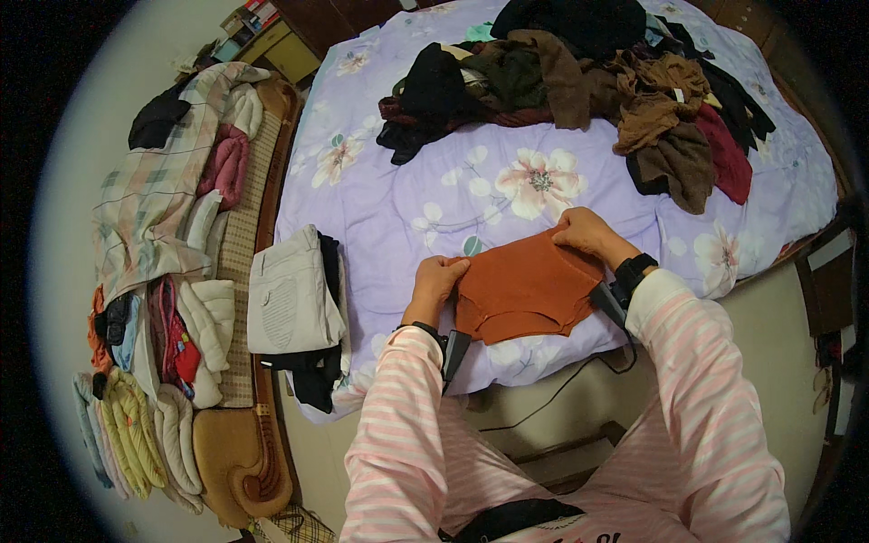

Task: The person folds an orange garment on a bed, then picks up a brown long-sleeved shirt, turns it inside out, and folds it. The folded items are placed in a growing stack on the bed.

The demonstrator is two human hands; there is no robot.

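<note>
A rust-orange knitted garment (523, 282), folded to a compact shape, lies at the near edge of the bed with its neckline opening towards me. My left hand (438, 282) pinches its far left corner between thumb and fingers. At the far right corner, my right hand (585, 234) grips the cloth in the same way. To the left rests a stack of folded trousers, light grey ones (292, 292) on top and black ones (316, 387) beneath. Both wrists wear black straps with devices.
A heap of dark and brown clothes (563, 75) covers the far side of the floral quilt (380, 203). Left of the bed stands a wooden couch (237, 468) loaded with blankets and clothing. A black cable (543, 404) hangs by the near edge.
</note>
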